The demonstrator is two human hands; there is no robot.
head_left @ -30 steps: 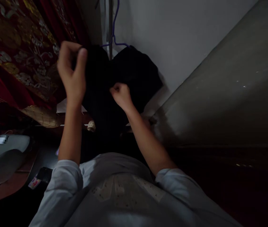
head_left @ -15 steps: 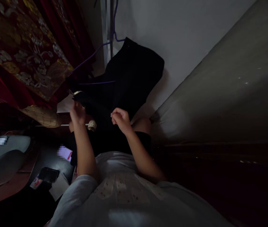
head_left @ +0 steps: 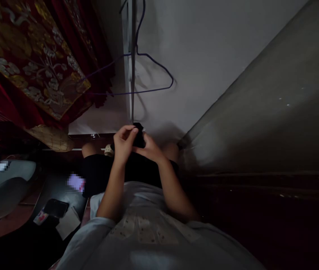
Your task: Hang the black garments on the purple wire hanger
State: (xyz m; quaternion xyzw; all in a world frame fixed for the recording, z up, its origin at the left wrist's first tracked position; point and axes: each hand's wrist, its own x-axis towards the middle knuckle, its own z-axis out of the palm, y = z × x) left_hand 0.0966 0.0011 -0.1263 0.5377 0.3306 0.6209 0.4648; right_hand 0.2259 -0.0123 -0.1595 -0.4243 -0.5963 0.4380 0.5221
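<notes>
A black garment [head_left: 139, 137] is gathered in front of my lap; only a small part of it shows above my fingers, the rest merging with the dark shorts. My left hand [head_left: 123, 143] pinches its left edge between thumb and fingers. Against its right side, my right hand [head_left: 150, 149] is curled round the cloth, thumb up. The purple wire hanger [head_left: 159, 89] hangs bare beyond both hands, apart from the garment, beside a narrow metal post [head_left: 133, 75].
Red cloth with gold and silver embroidery [head_left: 49, 67] hangs at the left. A grey wall [head_left: 210, 48] rises ahead, with a greenish-grey surface [head_left: 261, 123] to the right. On a dark seat [head_left: 52, 187] at lower left lie a black phone [head_left: 56, 208] and papers [head_left: 68, 223].
The black garment has come off the hanger and down toward my lap. My left hand has moved right, close to my right hand, and both now grip the cloth.
</notes>
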